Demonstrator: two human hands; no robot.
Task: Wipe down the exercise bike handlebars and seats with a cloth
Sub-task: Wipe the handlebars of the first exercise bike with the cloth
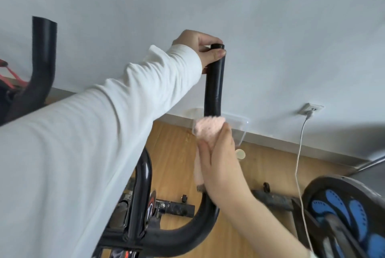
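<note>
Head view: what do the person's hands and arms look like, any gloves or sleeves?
The left hand is bare: no glove, ring or watch shows. A long white sleeve, softly creased, covers that arm to the wrist. The right hand is bare too, and its forearm is uncovered down to the frame's lower edge, where a white sliver may be a pushed-up sleeve.

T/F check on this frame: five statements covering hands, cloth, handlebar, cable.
1. The left hand grips the top end of the black tubular handlebar. True.
2. The left hand holds the pink fluffy cloth. False: the right hand holds it round the handlebar.
3. The white cable is plugged into the white wall socket. True.
4. The right hand is above the left hand. False: below it.
5. The left arm is bare. False: it wears a white sleeve.
</note>
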